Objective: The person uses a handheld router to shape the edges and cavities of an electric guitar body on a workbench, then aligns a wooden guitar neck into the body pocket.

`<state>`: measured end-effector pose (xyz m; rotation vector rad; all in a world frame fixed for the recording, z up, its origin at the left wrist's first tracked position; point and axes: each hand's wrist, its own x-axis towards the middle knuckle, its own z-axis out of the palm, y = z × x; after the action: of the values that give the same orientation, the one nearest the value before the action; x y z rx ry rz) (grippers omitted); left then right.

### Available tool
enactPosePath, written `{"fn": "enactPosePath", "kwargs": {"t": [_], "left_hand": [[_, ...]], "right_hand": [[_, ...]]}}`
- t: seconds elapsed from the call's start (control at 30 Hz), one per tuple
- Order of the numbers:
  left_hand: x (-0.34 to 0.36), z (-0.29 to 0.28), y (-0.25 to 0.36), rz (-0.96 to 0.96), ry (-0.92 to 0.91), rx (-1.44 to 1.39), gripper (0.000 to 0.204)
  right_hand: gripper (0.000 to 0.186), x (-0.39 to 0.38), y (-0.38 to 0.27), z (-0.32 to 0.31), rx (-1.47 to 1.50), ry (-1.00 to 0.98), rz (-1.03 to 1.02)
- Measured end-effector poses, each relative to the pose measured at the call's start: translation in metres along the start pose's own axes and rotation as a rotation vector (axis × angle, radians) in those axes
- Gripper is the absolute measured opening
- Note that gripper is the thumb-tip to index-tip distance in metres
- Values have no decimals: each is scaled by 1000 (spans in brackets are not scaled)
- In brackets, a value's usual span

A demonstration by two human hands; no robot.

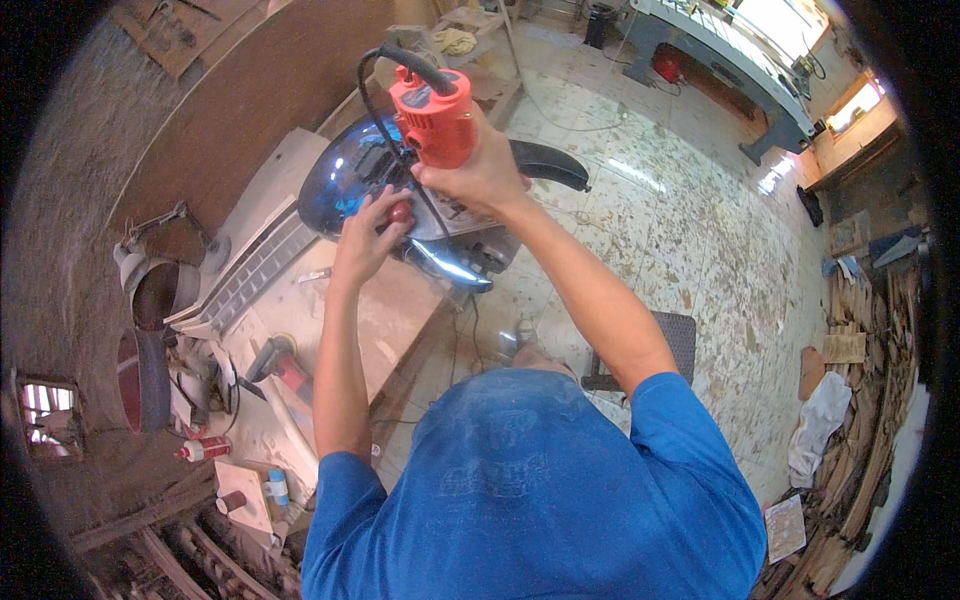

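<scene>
My right hand is closed around the body of a red router, a power tool with a thick black cord at its top. Beside it, my left hand has its fingers closed on a dark red round knob close to the router's base. Whether that knob joins the tool is unclear. Under both hands lies a glossy dark shell with blue reflections and a curved, shiny edge. A black curved piece sticks out past my right wrist. The tool's lower end is partly hidden by my hands.
A pale wooden workbench carries the work, with a ribbed grey strip along it. An angle grinder and a red-and-white bottle lie at left. Stacked timber lines the right. A large machine table stands far off.
</scene>
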<state>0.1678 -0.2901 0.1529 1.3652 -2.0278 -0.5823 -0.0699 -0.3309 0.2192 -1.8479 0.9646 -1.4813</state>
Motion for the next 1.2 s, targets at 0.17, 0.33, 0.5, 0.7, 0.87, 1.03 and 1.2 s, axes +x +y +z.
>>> {"fn": "enactPosePath", "kwargs": {"t": [0.17, 0.33, 0.5, 0.7, 0.87, 1.03, 1.2], "left_hand": [[0, 0, 0, 13, 12, 1, 45], [0, 1, -1, 15, 24, -6, 44], [0, 1, 3, -9, 28, -14, 44], [2, 4, -1, -17, 22, -24, 45], [2, 4, -4, -21, 29, -4, 45], [2, 3, -2, 2, 38, 3, 45], [2, 2, -4, 6, 35, 6, 45]], "right_hand": [[82, -2, -5, -1, 29, -12, 38], [83, -3, -8, 0, 58, 8, 17], [83, -3, -4, 1, 52, 16, 8], [82, 0, -2, -2, -24, 24, 0], [82, -1, -7, -3, 10, 1, 24], [83, -2, -4, 0, 27, 9, 12], [83, -3, -6, 1, 24, 15, 6]]}}
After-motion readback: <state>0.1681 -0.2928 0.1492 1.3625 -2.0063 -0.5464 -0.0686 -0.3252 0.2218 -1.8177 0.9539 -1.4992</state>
